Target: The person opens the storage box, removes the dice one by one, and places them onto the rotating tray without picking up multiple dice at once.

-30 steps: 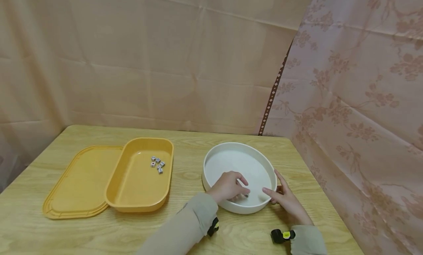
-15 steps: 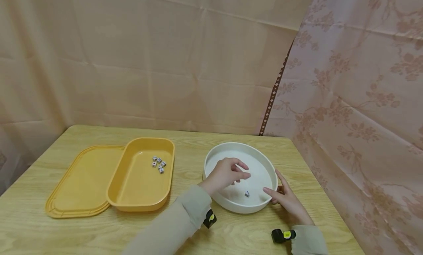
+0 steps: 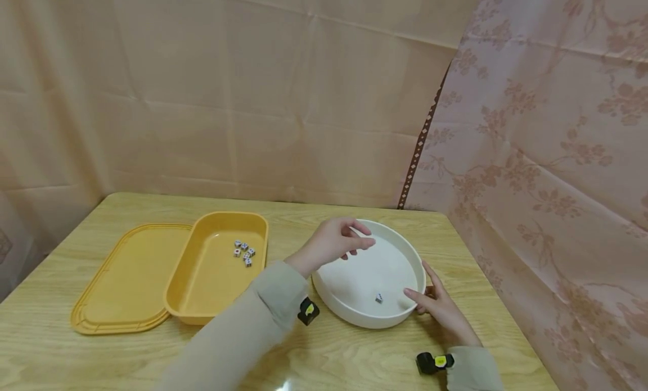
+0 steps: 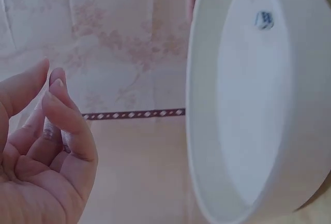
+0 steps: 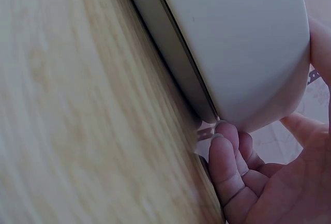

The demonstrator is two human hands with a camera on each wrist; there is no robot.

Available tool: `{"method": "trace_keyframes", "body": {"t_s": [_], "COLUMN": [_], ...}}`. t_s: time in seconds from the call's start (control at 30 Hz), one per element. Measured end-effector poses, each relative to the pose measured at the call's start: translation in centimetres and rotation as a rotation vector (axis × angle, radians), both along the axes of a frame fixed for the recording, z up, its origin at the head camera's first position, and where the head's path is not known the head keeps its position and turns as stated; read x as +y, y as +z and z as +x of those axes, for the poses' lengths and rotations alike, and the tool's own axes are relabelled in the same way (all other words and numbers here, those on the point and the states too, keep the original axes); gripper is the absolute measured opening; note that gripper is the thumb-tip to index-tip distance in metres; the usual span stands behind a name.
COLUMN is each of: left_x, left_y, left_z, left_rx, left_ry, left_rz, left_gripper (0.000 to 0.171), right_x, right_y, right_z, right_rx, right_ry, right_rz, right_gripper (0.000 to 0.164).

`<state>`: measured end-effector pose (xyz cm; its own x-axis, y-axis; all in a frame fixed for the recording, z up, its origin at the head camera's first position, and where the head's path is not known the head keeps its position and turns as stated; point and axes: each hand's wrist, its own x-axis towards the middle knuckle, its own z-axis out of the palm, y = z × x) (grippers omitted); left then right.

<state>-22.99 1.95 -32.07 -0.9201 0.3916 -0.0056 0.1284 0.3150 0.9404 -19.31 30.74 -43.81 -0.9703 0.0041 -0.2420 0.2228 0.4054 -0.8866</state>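
1. Over the white tray (image 3: 374, 322), right of centre, the left hand (image 3: 334, 243) hangs curled, fingertips narrow; whether it holds anything, I can't tell.
2. Lower right, the right hand (image 3: 442, 308) grips the rim, near one die (image 3: 379, 298) inside.
3. Left, a sleeve (image 3: 238, 329) blocks part of the yellow box (image 3: 202, 284).

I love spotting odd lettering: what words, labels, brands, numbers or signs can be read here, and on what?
No words, brands or numbers are legible.
Yellow label on left-wrist black device: too small.
Yellow label on right-wrist black device: too small.
Dice in yellow box: spots, too small to count surely.
Die in white tray: spots, blurred.
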Motion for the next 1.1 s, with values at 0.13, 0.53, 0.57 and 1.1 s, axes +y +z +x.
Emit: {"method": "trace_keyframes", "body": {"t_s": [0.13, 0.53, 0.57, 1.1], "left_x": [-1.1, -5.4, -5.9, -12.5], "left_y": [0.9, 3.4, 3.5, 2.3], "left_z": [-0.4, -1.5, -1.6, -2.6], "left_rx": [-0.006, 0.060, 0.066, 0.059], "left_ry": [0.024, 0.088, 0.090, 0.172], "left_rz": [0.012, 0.022, 0.023, -0.032], "left_gripper": [0.027, 0.032, 0.033, 0.033], "right_x": [0.0, 0.1, 0.2, 0.2], "right_y": [0.1, 0.1, 0.1, 0.0], "right_z": [0.0, 0.0, 0.0, 0.0], "right_rx": [0.007, -0.007, -0.006, -0.003], "right_ry": [0.008, 0.008, 0.010, 0.025], "right_rz": [-0.001, 0.002, 0.005, 0.023], "right_gripper": [0.095, 0.096, 0.096, 0.096]}}
